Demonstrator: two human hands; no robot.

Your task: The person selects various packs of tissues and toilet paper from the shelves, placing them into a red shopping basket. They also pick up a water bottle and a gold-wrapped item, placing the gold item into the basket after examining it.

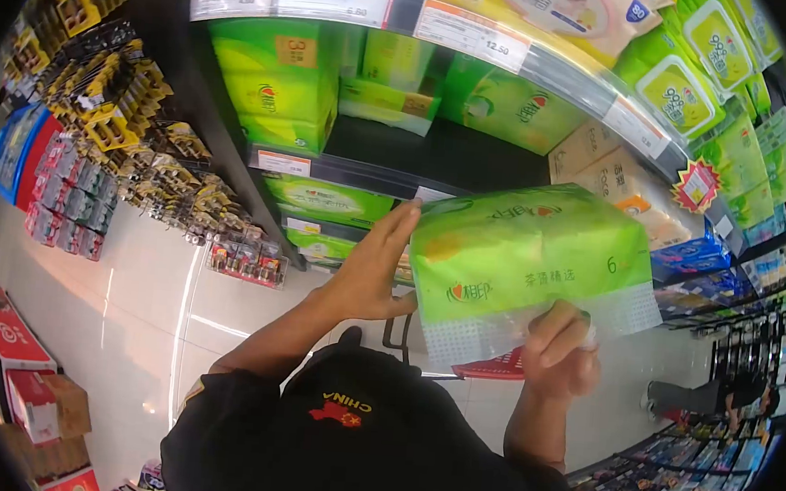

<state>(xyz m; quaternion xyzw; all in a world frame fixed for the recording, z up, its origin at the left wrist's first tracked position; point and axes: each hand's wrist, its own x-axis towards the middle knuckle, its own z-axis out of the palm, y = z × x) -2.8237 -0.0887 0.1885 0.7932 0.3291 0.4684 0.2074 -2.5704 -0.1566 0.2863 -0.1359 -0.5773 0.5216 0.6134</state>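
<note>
A large green multipack of tissues point(540, 248), with a clear wrapper edge along its bottom, is held up in front of me, slightly tilted. My left hand point(368, 267) spans its left end, thumb and fingers spread along the side; some fingertips are hidden by the pack. At the bottom edge, my right hand point(562, 347) has its fingers curled closed on the clear wrapper. Beyond the pack is a dark shelf point(419, 151) bearing more green tissue packs point(272, 79).
A red shopping basket point(494, 364) is below the pack. Price tags point(474, 35) line the shelf edges. Hanging goods point(110, 85) fill racks to the left, with cartons point(34, 402) on the floor. Another person point(713, 397) is in the aisle at right.
</note>
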